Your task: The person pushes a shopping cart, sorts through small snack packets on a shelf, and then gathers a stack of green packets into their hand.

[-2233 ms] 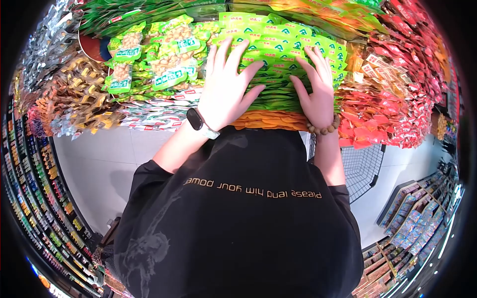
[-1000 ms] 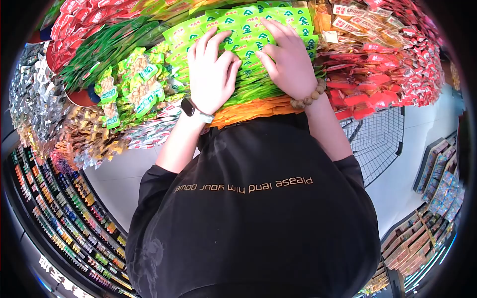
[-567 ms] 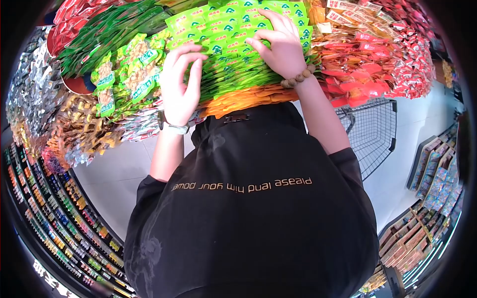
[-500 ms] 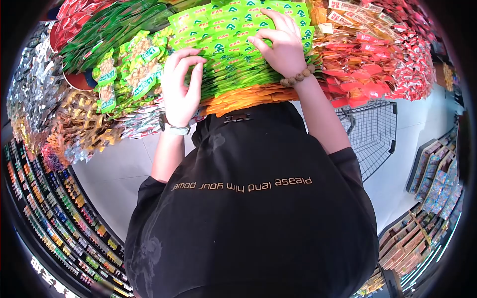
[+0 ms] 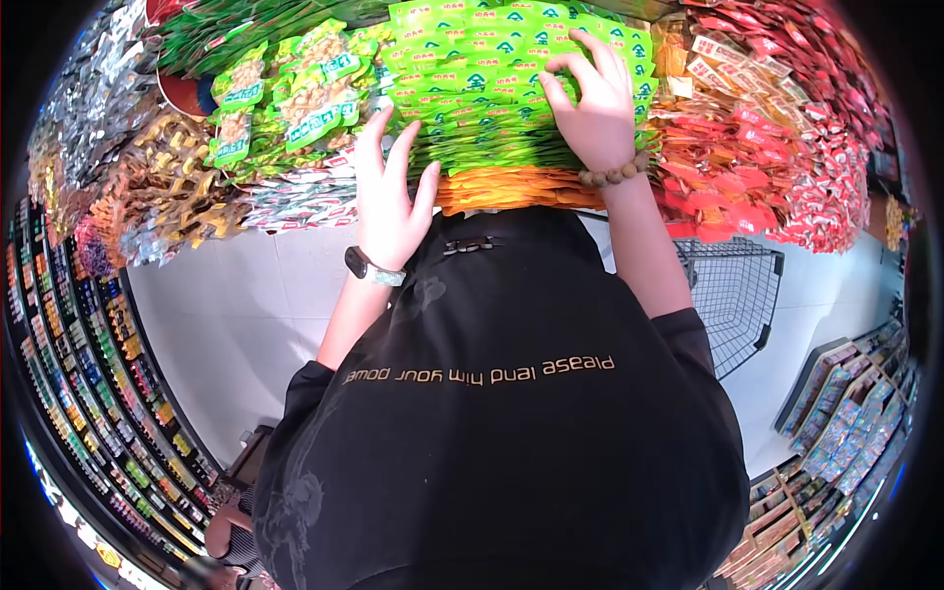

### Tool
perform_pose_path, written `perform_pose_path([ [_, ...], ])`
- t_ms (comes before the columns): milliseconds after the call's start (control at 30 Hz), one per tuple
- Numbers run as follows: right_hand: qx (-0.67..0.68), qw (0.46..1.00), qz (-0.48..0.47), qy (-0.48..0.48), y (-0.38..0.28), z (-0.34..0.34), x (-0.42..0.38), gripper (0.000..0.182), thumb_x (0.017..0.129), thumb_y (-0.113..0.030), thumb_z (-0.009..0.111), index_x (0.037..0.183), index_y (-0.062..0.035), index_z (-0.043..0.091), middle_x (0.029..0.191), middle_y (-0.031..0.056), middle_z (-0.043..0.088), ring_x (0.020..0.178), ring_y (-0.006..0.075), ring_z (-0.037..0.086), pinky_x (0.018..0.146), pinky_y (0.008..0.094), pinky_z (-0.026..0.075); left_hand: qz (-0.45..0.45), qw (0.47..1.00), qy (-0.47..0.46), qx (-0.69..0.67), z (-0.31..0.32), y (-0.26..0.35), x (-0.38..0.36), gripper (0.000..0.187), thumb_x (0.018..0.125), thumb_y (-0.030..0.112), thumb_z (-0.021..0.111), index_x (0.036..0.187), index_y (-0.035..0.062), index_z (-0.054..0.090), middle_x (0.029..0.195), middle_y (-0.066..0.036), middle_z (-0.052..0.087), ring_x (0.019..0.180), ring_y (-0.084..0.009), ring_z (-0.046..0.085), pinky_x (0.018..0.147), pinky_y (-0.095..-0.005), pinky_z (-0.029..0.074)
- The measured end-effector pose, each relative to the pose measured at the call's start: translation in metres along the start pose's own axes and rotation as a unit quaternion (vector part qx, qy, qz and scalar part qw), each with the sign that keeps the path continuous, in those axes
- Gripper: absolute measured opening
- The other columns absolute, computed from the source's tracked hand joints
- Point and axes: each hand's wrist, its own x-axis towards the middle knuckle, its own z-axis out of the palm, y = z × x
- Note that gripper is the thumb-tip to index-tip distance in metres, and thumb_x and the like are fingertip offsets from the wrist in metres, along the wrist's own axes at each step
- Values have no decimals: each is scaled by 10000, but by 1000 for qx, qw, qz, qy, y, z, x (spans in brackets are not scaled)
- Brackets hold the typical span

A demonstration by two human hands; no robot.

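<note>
Bright green snack packets [image 5: 482, 84] lie in dense overlapping rows at the top middle of the head view. Over their right part rests my right hand [image 5: 595, 108], fingers apart and fingertips at the packets. My left hand [image 5: 391, 202] is at the left front edge of the green rows, its fingers spread and nothing in them. Orange packets [image 5: 521, 189] form a layer below the green ones, between my wrists. Left of my left hand sit clear-fronted packets of nuts [image 5: 320, 93] with green edges.
Red packets [image 5: 733, 177] are heaped to the right, gold and brown ones [image 5: 177, 177] to the left. A black wire shopping cart [image 5: 737, 295] stands on the pale floor at right. Stocked shelves [image 5: 98, 393] curve along the left. Part of a person [image 5: 231, 531] shows at lower left.
My left hand has drawn back from the green packets toward me and its fingers have spread. My right hand stays over the packets. The view has shifted, and a person now shows at lower left.
</note>
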Motion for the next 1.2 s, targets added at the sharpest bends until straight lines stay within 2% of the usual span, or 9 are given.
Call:
perform_pose_path([
  [100, 56, 997, -41, -37, -22, -6, 3, 102, 839, -143, 780, 934, -126, 747, 1180, 85, 695, 1141, 323, 642, 1018, 483, 483, -21, 999, -9, -32, 3, 1, -1, 543, 949, 163, 704, 1447, 10, 550, 1579, -243, 414, 1458, -429, 416, 1198, -513, 355],
  [133, 78, 992, -78, -66, -29, -8, 5, 139, 866, -99, 768, 1005, -105, 763, 1105, 75, 698, 1049, 299, 660, 941, 420, 510, -25, 998, -12, -48, 5, 2, -1, 555, 950, 163, 702, 1458, 8, 541, 1583, -245, 411, 1464, -433, 408, 1204, -519, 346],
  [233, 86, 982, -122, -119, -41, -2, 4, 142, 858, -103, 779, 999, -97, 764, 1049, 49, 699, 993, 270, 656, 886, 413, 502, -33, 998, 6, -48, 5, 6, 3, 589, 943, 165, 705, 1479, 6, 520, 1573, -242, 421, 1454, -433, 415, 1213, -531, 334],
  [433, 69, 979, -149, -125, -48, 6, 6, 197, 834, -153, 813, 1004, -83, 743, 969, 33, 664, 968, 247, 631, 887, 395, 478, 34, 998, -16, 42, 8, 3, 6, 609, 919, 158, 715, 1484, 33, 527, 1562, -224, 430, 1460, -442, 384, 1211, -544, 336],
  [567, 54, 978, -151, -132, -48, 6, 6, 166, 828, -141, 810, 965, -97, 726, 962, 24, 678, 967, 239, 636, 878, 392, 475, 40, 997, 18, 64, 9, 9, 8, 550, 906, 137, 718, 1430, 37, 585, 1490, -216, 487, 1386, -433, 446, 1149, -538, 388],
  [767, 34, 981, -153, -118, -51, 8, 2, 150, 819, -118, 806, 947, -114, 729, 936, 7, 710, 952, 220, 644, 862, 380, 470, 20, 999, 39, -16, 9, 8, 14, 451, 902, 114, 710, 1334, 11, 631, 1329, -182, 602, 1192, -377, 580, 1053, -485, 455],
  [1000, 35, 983, -145, -106, -52, 11, -2, 164, 779, -140, 816, 924, -116, 744, 932, 4, 673, 940, 211, 624, 866, 391, 470, 40, 996, 77, -17, 4, -8, 21, 229, 937, 49, 642, 1161, 20, 678, 1147, -135, 698, 1057, -341, 632, 949, -458, 479],
  [1100, 36, 983, -145, -106, -53, 12, -4, 132, 788, -140, 809, 901, -116, 745, 932, 6, 657, 931, 211, 621, 863, 388, 471, 31, 999, 21, -12, -3, -11, 30, 178, 941, 44, 640, 1115, 33, 679, 1124, -118, 699, 1014, -327, 628, 909, -465, 480],
  [1200, 21, 982, -153, -105, -52, 10, -8, 108, 802, -141, 797, 898, -120, 751, 935, 2, 679, 928, 211, 622, 865, 388, 472, 78, 996, 11, 48, -8, -4, 39, 94, 937, 108, 669, 1016, 72, 708, 1040, -47, 717, 982, -273, 619, 879, -430, 454],
])
